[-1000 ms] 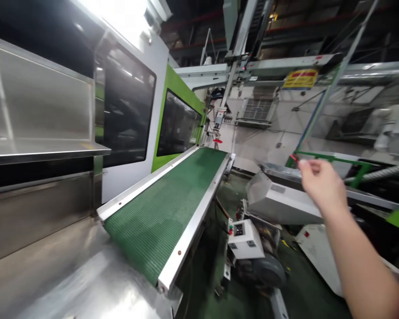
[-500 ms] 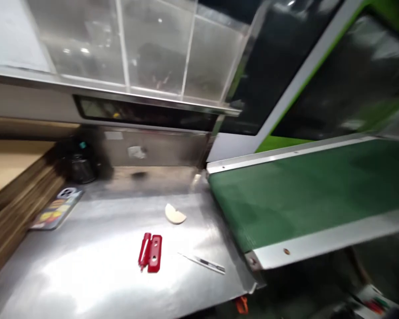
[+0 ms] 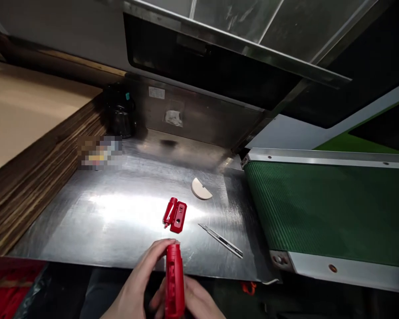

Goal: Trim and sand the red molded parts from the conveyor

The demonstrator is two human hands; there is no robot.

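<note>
Red plastic part (image 3: 174,283) held upright between both hands at the near table edge: left hand (image 3: 138,283) pinched its upper end with fingertips, right hand (image 3: 194,301) cupped it from below. Second red part (image 3: 175,215) lay just beyond, utility blade (image 3: 221,240) beyond-right, on steel table (image 3: 86,221).

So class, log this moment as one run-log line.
left hand: grips red part | right hand: supports it | table: second red part, blade

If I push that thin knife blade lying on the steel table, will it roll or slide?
The thin knife blade looks flat, so it would probably slide, not roll. The steel table looks smooth and shiny, so likely little grip. Lying flush, it may be fiddly to pick up.
</note>
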